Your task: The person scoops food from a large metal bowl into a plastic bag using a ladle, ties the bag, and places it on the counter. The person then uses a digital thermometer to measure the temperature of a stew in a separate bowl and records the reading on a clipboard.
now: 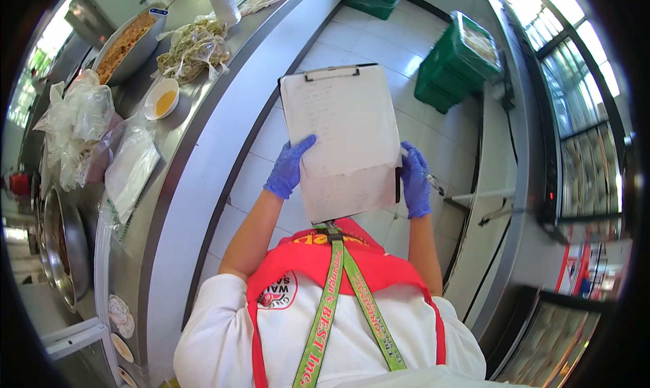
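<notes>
A black clipboard (pixel 398 185) is held up in front of my chest, with sheets of paper (pixel 345 124) under its metal clip (pixel 332 74). The top sheet bears faint handwriting and stops short of the lower one. My left hand (pixel 289 167), in a blue glove, grips the clipboard's left edge, thumb over the paper. On the opposite edge is my gloved right hand (pixel 416 182), partly behind the board. A pen (pixel 434 184) sticks out from between the right hand's fingers.
Along the left runs a steel counter (pixel 175 149) with a large bowl of brown food (pixel 127 47), filled plastic bags (pixel 195 53), a small bowl of yellow liquid (pixel 162 99) and clear bags (pixel 129 169). Green crates (pixel 447 68) stand on the tiled floor. Glass-fronted cabinets (pixel 584 134) line the right.
</notes>
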Demonstrator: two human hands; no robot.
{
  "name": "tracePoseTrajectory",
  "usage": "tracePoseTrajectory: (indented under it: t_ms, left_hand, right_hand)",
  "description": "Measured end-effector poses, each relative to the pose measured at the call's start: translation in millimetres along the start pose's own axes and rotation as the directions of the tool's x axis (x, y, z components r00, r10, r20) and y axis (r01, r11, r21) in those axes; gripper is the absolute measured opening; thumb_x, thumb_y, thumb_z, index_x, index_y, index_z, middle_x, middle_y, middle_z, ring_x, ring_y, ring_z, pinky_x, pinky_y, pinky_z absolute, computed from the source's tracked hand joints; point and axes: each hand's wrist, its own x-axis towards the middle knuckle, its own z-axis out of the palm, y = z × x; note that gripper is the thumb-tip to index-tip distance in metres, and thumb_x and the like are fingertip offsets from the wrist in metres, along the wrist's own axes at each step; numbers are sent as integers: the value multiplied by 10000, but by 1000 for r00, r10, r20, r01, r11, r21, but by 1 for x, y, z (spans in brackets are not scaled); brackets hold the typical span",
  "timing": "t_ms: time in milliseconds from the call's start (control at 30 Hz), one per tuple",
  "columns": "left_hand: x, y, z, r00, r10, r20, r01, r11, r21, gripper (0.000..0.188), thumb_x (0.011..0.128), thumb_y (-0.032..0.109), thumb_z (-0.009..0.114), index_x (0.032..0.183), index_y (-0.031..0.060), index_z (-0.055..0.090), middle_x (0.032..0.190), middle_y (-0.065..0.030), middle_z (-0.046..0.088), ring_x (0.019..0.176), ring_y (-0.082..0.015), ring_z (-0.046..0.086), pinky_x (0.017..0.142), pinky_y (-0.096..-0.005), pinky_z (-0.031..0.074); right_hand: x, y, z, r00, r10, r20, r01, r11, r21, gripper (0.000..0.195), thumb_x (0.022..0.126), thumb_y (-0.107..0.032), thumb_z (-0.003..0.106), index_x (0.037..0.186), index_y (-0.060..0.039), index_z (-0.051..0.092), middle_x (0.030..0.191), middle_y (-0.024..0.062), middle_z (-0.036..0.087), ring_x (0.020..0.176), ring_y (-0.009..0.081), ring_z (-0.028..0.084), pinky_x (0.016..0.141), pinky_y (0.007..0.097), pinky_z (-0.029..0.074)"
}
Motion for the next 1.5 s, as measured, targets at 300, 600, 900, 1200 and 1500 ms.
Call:
tracePoseTrajectory:
  t_ms: [300, 600, 900, 1200, 1500]
  left_hand:
    - [238, 62, -6, 884, 335, -326, -215, 911, 352, 389, 785, 198, 672, 1090, -26, 586, 973, -99, 633, 865, -174, 612, 789, -286, 483]
    - [409, 148, -16, 810, 392, -435, -351, 920, 175, 396, 807, 173, 642, 1134, -32, 550, 1047, -102, 603, 919, -169, 592, 819, -286, 474]
    - [555, 210, -63, 726, 379, -574, -422, 904, 64, 379, 827, 150, 622, 1159, -14, 538, 1087, -89, 590, 960, -174, 580, 854, -292, 464]
    - [628, 254, -85, 639, 262, -723, -400, 916, -21, 468, 842, 140, 611, 1256, -4, 447, 1162, -100, 558, 988, -209, 578, 861, -328, 484]
    - [650, 256, -82, 359, 358, -862, -241, 928, 286, 436, 821, 124, 643, 1207, -12, 492, 1100, -91, 580, 927, -171, 580, 795, -279, 480]
  right_hand:
    - [321, -100, 45, 959, -227, 171, 247, 963, -107, 335, 935, -220, 466, 1197, -28, 546, 719, 2, 532, 646, 73, 472, 614, 231, 408]
    - [552, -120, 186, 913, -275, 303, 257, 961, 97, 95, 880, -123, 563, 944, -60, 533, 736, 39, 552, 611, 104, 518, 540, 242, 426]
    - [745, -65, 303, 888, -180, 422, 259, 956, -137, 103, 854, -122, 612, 901, -47, 559, 719, 24, 561, 585, 74, 509, 499, 208, 411]
    - [901, 14, 421, 802, 30, 596, 128, 967, -220, 157, 786, -133, 686, 770, -38, 562, 658, 39, 576, 534, 80, 506, 490, 212, 396]
    - [935, 62, 456, 743, 116, 660, 190, 907, -375, 283, 769, -106, 665, 580, -53, 461, 577, -39, 465, 568, 43, 394, 533, 220, 372]
